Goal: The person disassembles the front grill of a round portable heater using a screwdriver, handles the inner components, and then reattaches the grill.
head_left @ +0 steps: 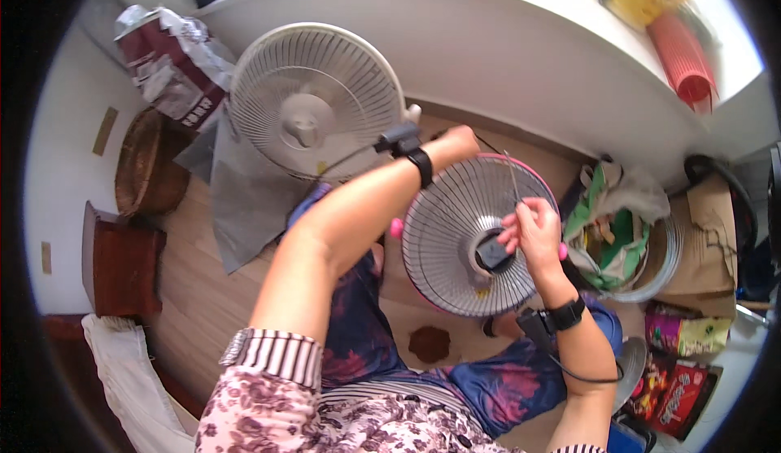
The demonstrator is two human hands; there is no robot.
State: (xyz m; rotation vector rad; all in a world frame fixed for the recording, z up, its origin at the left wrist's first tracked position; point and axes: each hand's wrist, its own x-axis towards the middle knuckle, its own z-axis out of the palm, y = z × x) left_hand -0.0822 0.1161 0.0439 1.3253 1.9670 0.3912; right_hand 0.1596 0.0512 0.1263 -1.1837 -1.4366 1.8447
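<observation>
Between my knees stands a round wire-grilled appliance [439,241] with a pink rim and a dark centre, a fan or a dish heater. My left hand [457,145] is closed in a fist at its far edge; whatever it holds there is hidden. Over the right part of the grille, my right hand [533,229] pinches a thin metal rod [512,176], which points away from me toward the far rim. A larger white appliance [305,119] of the same kind stands at the far left, beyond my left forearm.
On the left are a wicker basket [134,164], a reddish-brown wooden box [122,262] and a maroon bag [175,70]. A green and white bag [606,233] and a cardboard box [704,241] stand at the right. A white ledge [423,1] runs along the back.
</observation>
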